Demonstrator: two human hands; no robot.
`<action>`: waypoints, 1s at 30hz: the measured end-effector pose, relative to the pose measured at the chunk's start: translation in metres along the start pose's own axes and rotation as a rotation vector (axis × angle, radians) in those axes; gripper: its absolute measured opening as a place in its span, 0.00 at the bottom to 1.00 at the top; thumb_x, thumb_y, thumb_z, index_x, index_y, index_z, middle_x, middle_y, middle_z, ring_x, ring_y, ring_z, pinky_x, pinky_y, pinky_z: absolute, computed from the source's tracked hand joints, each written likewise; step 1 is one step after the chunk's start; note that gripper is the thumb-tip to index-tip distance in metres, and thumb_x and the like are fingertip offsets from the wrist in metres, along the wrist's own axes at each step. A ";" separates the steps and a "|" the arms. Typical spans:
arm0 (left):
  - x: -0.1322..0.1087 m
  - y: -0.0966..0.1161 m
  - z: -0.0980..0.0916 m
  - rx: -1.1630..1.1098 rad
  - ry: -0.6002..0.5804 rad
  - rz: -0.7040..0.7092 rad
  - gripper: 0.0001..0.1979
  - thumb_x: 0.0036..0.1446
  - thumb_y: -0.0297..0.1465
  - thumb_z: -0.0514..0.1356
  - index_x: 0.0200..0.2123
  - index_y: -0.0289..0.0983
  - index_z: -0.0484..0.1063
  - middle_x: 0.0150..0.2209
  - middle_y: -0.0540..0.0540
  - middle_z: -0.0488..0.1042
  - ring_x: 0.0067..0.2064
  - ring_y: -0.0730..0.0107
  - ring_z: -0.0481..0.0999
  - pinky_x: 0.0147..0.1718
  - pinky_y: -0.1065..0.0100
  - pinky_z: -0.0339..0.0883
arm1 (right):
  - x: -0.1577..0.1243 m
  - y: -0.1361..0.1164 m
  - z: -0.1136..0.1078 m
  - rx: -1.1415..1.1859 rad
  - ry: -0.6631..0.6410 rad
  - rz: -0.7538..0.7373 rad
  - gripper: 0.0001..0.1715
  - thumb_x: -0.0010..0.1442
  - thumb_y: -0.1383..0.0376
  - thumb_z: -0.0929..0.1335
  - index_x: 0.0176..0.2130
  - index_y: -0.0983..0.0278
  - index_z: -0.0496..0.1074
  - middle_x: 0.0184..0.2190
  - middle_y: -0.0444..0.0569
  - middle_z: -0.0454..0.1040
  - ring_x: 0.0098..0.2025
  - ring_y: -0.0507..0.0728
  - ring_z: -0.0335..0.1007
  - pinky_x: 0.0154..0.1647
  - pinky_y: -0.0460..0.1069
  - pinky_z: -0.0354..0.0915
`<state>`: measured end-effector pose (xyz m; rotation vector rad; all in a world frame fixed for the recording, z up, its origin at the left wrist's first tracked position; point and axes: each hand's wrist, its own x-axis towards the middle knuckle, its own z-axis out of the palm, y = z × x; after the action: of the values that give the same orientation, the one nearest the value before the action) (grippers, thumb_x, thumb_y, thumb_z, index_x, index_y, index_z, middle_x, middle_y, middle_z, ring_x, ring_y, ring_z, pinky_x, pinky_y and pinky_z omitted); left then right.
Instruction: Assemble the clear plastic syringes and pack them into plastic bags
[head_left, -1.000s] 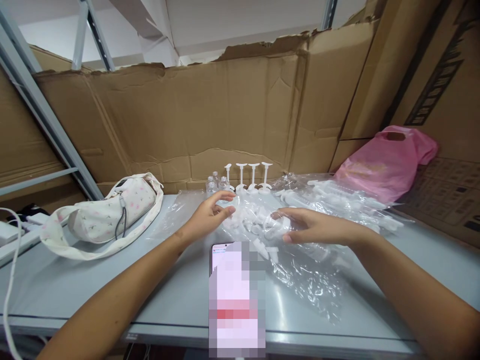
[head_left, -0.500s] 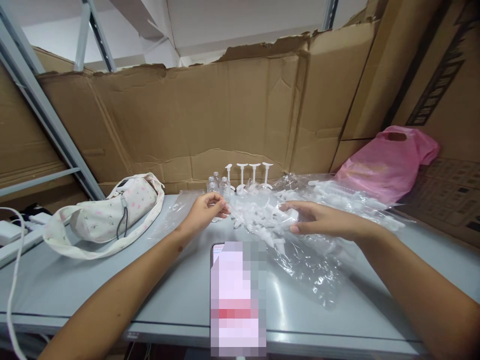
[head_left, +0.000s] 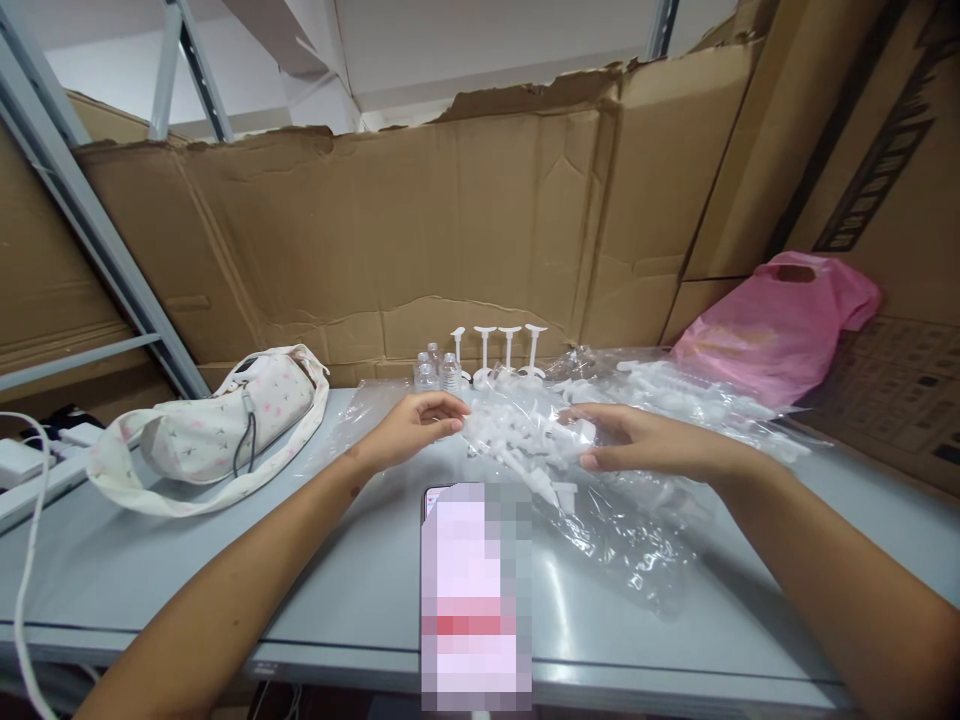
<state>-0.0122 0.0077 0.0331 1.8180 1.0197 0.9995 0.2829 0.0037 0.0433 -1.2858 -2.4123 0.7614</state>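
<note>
Hovering the left hand with its grip apart, just beside the heap of white plastic pump parts lying on a clear plastic bag on the counter. Resting the right hand at the heap's edge, grip slightly apart, perhaps touching a part, though that is hard to tell through the shiny plastic; favouring light, unhurried fingers for such tangled pieces.

Your camera sits on your head and faces forward and down, looking across a grey table from its near edge. It is close to your left hand and right hand, which fall just below the middle of the picture. The wide view takes in the tabletop from side to side and reaches up past its far edge to a cardboard wall and, at upper left, a metal shelf frame.
</note>
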 end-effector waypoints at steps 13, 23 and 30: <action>0.004 -0.006 0.006 -0.475 0.245 -0.286 0.11 0.45 0.19 0.55 0.34 0.35 0.63 0.25 0.50 0.68 0.32 0.72 0.77 0.38 0.70 0.71 | -0.001 0.000 0.000 0.027 0.080 0.023 0.40 0.49 0.46 0.67 0.56 0.62 0.64 0.46 0.54 0.72 0.44 0.66 0.70 0.42 0.57 0.68; 0.001 -0.008 0.006 -0.471 0.348 -0.183 0.08 0.46 0.23 0.56 0.31 0.37 0.62 0.28 0.52 0.64 0.36 0.71 0.75 0.34 0.70 0.71 | 0.000 -0.003 0.002 0.025 0.085 0.055 0.41 0.49 0.45 0.66 0.56 0.63 0.63 0.41 0.54 0.73 0.42 0.65 0.70 0.40 0.56 0.67; 0.002 -0.004 0.005 -0.164 0.299 -0.068 0.13 0.48 0.28 0.61 0.38 0.36 0.64 0.25 0.53 0.65 0.26 0.76 0.69 0.27 0.72 0.65 | -0.002 -0.010 0.004 0.000 -0.003 0.035 0.39 0.50 0.45 0.66 0.55 0.62 0.63 0.41 0.52 0.72 0.40 0.64 0.69 0.37 0.55 0.67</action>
<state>-0.0078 0.0095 0.0281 1.5198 1.1324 1.3004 0.2756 -0.0032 0.0460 -1.3313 -2.3979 0.7736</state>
